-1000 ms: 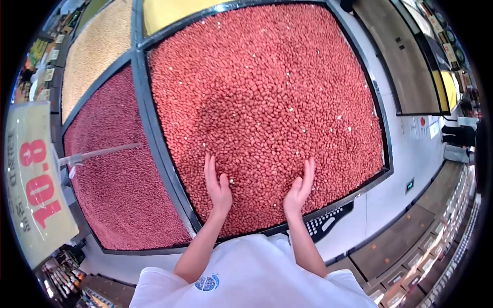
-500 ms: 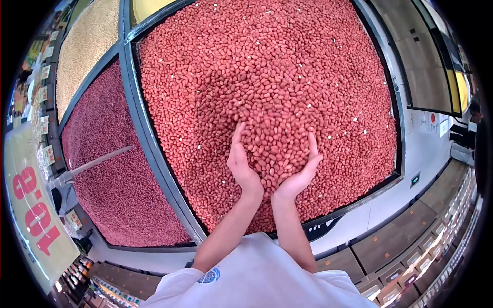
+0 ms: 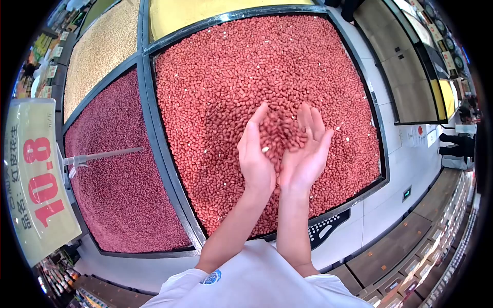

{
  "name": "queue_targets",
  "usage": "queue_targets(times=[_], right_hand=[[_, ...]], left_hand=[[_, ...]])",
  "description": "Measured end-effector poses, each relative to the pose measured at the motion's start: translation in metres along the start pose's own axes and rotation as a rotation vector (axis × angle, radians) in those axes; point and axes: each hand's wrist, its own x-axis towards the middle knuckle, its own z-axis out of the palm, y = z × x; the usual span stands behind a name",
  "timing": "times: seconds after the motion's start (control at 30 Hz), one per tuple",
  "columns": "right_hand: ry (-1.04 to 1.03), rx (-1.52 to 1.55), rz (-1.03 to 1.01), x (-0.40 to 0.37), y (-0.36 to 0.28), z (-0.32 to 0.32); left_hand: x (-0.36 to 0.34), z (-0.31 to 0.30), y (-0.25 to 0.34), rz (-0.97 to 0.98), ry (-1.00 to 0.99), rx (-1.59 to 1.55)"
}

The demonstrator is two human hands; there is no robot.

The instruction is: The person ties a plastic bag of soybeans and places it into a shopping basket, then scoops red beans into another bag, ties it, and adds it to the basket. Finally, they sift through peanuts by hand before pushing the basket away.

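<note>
A large black-edged bin [image 3: 386, 169] is filled with red-skinned peanuts [image 3: 215, 66]. Over its middle, my left hand [image 3: 257, 154] and my right hand [image 3: 308, 151] form a cup, wrists close together and fingers pointing up and away. Between them lies a heap of peanuts [image 3: 275, 131], partly blurred by motion. The right palm shows partly bare, its fingers extended and slightly curled. My left hand is curved along the heap's left side, thumb side up.
Left of the peanuts is a bin of small dark red beans [image 3: 113, 190] with a clear rod [image 3: 110, 154] and a price sign [image 3: 41, 179]. Pale grains [image 3: 102, 46] and yellow grains [image 3: 205, 13] lie beyond. A person's legs [image 3: 456, 146] show at the far right.
Both hands have risen off the pile, tilted and come closer together, with fewer peanuts between them. The peanuts there are now moving. The view has shifted, showing more yellow grain at the top.
</note>
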Motion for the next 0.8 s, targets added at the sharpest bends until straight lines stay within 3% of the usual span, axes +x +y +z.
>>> queue_targets(times=[0.03,0.13,0.23,0.37,0.57,0.7,0.8], right_hand=[[-0.079,-0.130,-0.076,0.003,-0.001,0.000],[-0.313,-0.484,-0.276,0.032,0.011,-0.030],[-0.264,-0.787,-0.429,0.054,0.026,-0.076],[-0.193,-1.125,-0.703,0.042,0.014,-0.139],[0.017,-1.439,-0.639,0.045,-0.007,-0.222],[0.129,-1.149,-0.488,0.061,0.018,-0.215],[0.071,-0.969,-0.526,0.067,0.042,-0.176]], left_hand=[[0.001,0.002,0.003,0.050,-0.065,-0.001],[0.016,-0.018,-0.014,0.327,-0.203,0.374],[0.027,-0.057,-0.027,0.479,-0.229,0.789],[0.025,-0.132,-0.040,0.713,-0.165,1.079],[0.028,-0.216,-0.030,0.547,0.121,1.360],[0.046,-0.205,-0.045,0.442,0.145,1.124],[0.059,-0.174,-0.058,0.404,0.118,1.019]])
